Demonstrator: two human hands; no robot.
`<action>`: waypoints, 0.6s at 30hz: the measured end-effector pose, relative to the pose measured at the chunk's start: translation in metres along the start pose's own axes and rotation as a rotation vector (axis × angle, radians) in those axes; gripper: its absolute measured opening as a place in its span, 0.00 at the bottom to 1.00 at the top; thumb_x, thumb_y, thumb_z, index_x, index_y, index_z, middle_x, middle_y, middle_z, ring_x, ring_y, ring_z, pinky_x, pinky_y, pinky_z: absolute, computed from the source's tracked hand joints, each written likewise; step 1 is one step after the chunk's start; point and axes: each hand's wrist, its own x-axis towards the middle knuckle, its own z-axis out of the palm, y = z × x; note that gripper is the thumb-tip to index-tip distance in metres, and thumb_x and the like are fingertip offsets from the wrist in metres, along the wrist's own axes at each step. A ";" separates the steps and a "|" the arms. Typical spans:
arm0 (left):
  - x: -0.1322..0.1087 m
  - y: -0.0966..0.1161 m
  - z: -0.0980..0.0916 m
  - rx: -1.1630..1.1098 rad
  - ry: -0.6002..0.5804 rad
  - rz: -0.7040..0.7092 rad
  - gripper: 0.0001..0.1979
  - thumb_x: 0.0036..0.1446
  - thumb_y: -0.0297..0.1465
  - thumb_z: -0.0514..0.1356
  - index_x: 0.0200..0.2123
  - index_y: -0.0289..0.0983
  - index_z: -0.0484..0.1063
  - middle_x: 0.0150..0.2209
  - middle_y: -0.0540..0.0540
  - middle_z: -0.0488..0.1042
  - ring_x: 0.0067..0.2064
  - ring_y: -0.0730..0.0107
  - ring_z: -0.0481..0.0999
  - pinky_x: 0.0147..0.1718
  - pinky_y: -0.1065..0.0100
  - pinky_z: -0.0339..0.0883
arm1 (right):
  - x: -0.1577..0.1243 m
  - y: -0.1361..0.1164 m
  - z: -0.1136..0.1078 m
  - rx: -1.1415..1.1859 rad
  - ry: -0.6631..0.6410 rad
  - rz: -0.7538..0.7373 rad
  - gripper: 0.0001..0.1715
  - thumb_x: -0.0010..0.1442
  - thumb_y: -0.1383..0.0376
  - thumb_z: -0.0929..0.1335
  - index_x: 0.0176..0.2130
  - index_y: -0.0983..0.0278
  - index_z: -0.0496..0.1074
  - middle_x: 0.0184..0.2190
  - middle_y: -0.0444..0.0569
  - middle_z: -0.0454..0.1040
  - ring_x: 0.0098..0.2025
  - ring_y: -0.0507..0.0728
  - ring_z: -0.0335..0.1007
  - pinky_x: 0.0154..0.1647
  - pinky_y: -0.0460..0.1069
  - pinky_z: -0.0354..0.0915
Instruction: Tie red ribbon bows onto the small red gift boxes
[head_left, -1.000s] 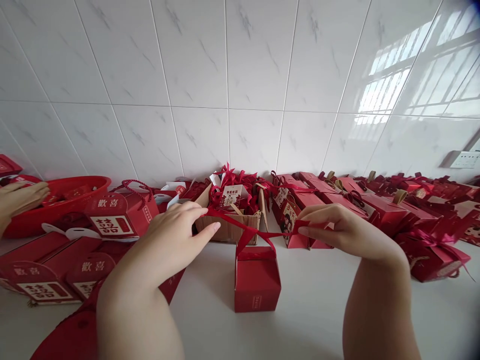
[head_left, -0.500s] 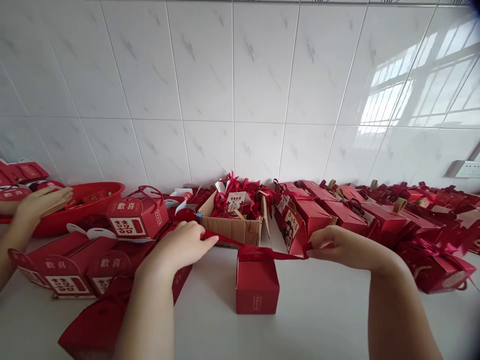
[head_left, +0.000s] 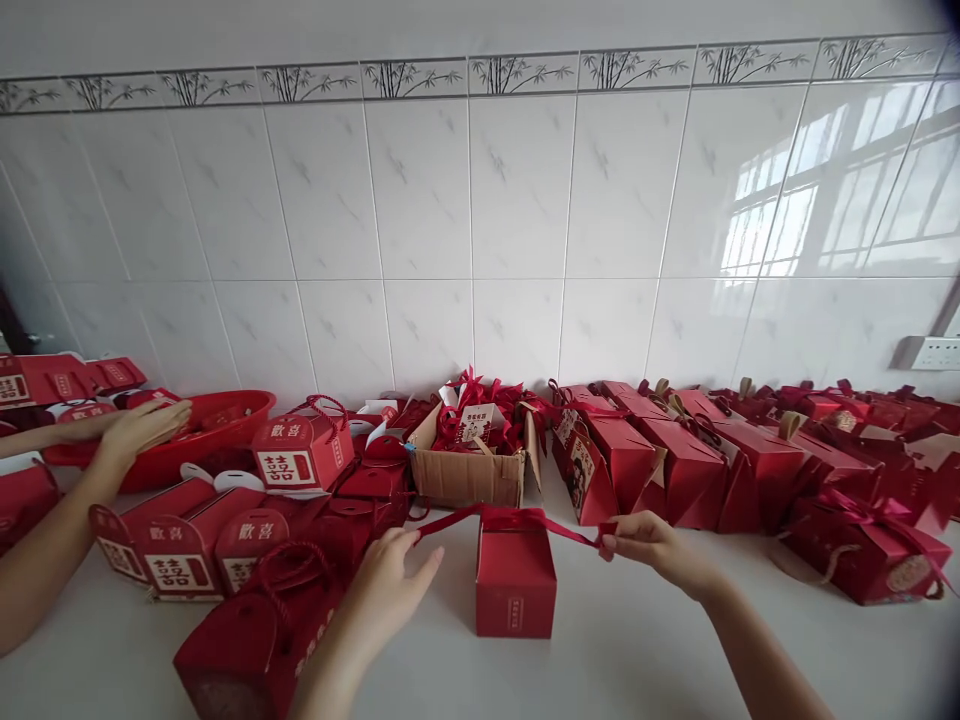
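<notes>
A small red gift box (head_left: 516, 590) stands upright on the white table in front of me. A dark red ribbon (head_left: 450, 518) runs across the box top, gathered at the middle. My left hand (head_left: 394, 585) is on the left with the ribbon's left end at its fingers; its thumb stands apart and the fingertips are partly hidden. On the other side my right hand (head_left: 649, 545) pinches the right end between thumb and fingers. Both ribbon ends stretch outward from the box. Behind it sits an open cardboard carton (head_left: 465, 478) filled with red ribbons and printed cards.
Red boxes with rope handles (head_left: 247, 640) crowd the left, near my left forearm. Rows of red boxes (head_left: 757, 455) line the right side, along with a bow-tied box (head_left: 870, 560). Another person's hands (head_left: 142, 435) reach over a red basin (head_left: 232, 405) at far left.
The camera view has tilted up, showing more wall. Both hands have come lower beside the box while the ribbon stays stretched between them. The other person's hands remain by the basin.
</notes>
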 end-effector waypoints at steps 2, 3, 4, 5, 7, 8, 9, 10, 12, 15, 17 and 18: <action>-0.001 -0.004 0.006 -0.079 -0.021 -0.001 0.27 0.53 0.47 0.53 0.46 0.31 0.71 0.51 0.35 0.71 0.55 0.51 0.69 0.53 0.60 0.61 | 0.001 0.007 0.005 0.016 0.031 0.003 0.22 0.54 0.50 0.69 0.25 0.65 0.76 0.27 0.49 0.74 0.34 0.56 0.67 0.42 0.51 0.61; -0.002 -0.005 0.008 -0.111 -0.042 0.003 0.25 0.53 0.46 0.54 0.44 0.32 0.72 0.50 0.37 0.73 0.53 0.52 0.71 0.51 0.61 0.62 | 0.001 0.010 0.008 0.035 0.042 0.004 0.22 0.54 0.49 0.69 0.26 0.65 0.76 0.27 0.49 0.74 0.35 0.57 0.68 0.43 0.52 0.61; -0.003 -0.005 0.010 -0.136 -0.067 0.008 0.23 0.54 0.45 0.54 0.42 0.34 0.72 0.48 0.38 0.74 0.52 0.53 0.73 0.50 0.62 0.63 | 0.001 0.013 0.010 0.062 0.049 0.003 0.21 0.54 0.49 0.69 0.26 0.65 0.77 0.27 0.49 0.75 0.35 0.57 0.68 0.44 0.52 0.61; -0.004 -0.005 0.011 -0.153 -0.090 0.010 0.21 0.54 0.45 0.54 0.40 0.35 0.73 0.46 0.39 0.75 0.50 0.54 0.74 0.49 0.62 0.64 | 0.002 0.014 0.012 0.090 0.053 0.001 0.21 0.54 0.50 0.69 0.26 0.64 0.77 0.28 0.50 0.75 0.36 0.57 0.69 0.44 0.53 0.61; -0.006 -0.005 0.012 -0.155 -0.111 0.012 0.19 0.54 0.45 0.54 0.36 0.36 0.73 0.43 0.41 0.76 0.48 0.55 0.74 0.48 0.63 0.64 | 0.001 0.016 0.016 0.136 0.051 -0.009 0.20 0.54 0.50 0.69 0.27 0.64 0.76 0.28 0.50 0.75 0.35 0.57 0.69 0.44 0.53 0.62; -0.007 -0.005 0.012 -0.145 -0.099 0.016 0.18 0.54 0.45 0.54 0.34 0.37 0.72 0.41 0.41 0.76 0.47 0.55 0.74 0.47 0.62 0.64 | 0.001 0.016 0.017 0.151 0.050 -0.014 0.20 0.54 0.50 0.69 0.27 0.65 0.76 0.28 0.50 0.75 0.35 0.57 0.69 0.44 0.53 0.62; -0.007 -0.004 0.012 -0.134 -0.071 0.025 0.18 0.54 0.46 0.54 0.32 0.37 0.71 0.40 0.42 0.76 0.46 0.55 0.74 0.46 0.62 0.65 | 0.001 0.016 0.018 0.163 0.052 -0.018 0.20 0.54 0.50 0.69 0.27 0.65 0.76 0.28 0.50 0.75 0.35 0.57 0.69 0.44 0.53 0.63; -0.007 -0.002 0.012 -0.123 -0.028 0.039 0.17 0.54 0.46 0.54 0.31 0.38 0.70 0.39 0.42 0.75 0.45 0.56 0.74 0.46 0.61 0.65 | 0.001 0.016 0.018 0.175 0.059 -0.017 0.20 0.54 0.50 0.69 0.27 0.65 0.76 0.28 0.50 0.75 0.35 0.56 0.69 0.44 0.53 0.63; -0.004 0.001 0.013 -0.095 0.083 0.079 0.16 0.55 0.46 0.53 0.32 0.38 0.67 0.39 0.42 0.74 0.45 0.56 0.73 0.45 0.60 0.65 | 0.001 0.016 0.018 0.207 0.093 -0.010 0.20 0.53 0.50 0.70 0.26 0.65 0.76 0.28 0.50 0.75 0.35 0.56 0.70 0.44 0.53 0.64; 0.004 0.010 0.014 -0.042 0.252 0.152 0.15 0.58 0.44 0.51 0.34 0.39 0.65 0.43 0.40 0.72 0.50 0.54 0.70 0.48 0.56 0.64 | 0.001 0.018 0.018 0.272 0.155 -0.008 0.21 0.53 0.50 0.70 0.25 0.65 0.75 0.28 0.50 0.75 0.34 0.56 0.70 0.44 0.53 0.64; 0.012 0.017 0.015 0.004 0.368 0.233 0.14 0.60 0.42 0.49 0.38 0.38 0.65 0.49 0.36 0.69 0.57 0.51 0.64 0.53 0.52 0.60 | 0.002 0.019 0.018 0.301 0.188 -0.010 0.21 0.53 0.49 0.70 0.26 0.65 0.74 0.28 0.49 0.74 0.34 0.55 0.69 0.43 0.52 0.65; 0.016 0.020 0.015 0.026 0.424 0.274 0.15 0.61 0.41 0.48 0.42 0.37 0.65 0.53 0.35 0.67 0.60 0.51 0.60 0.56 0.50 0.57 | 0.003 0.019 0.019 0.310 0.200 -0.010 0.21 0.53 0.49 0.70 0.26 0.65 0.74 0.28 0.49 0.74 0.34 0.55 0.69 0.43 0.52 0.65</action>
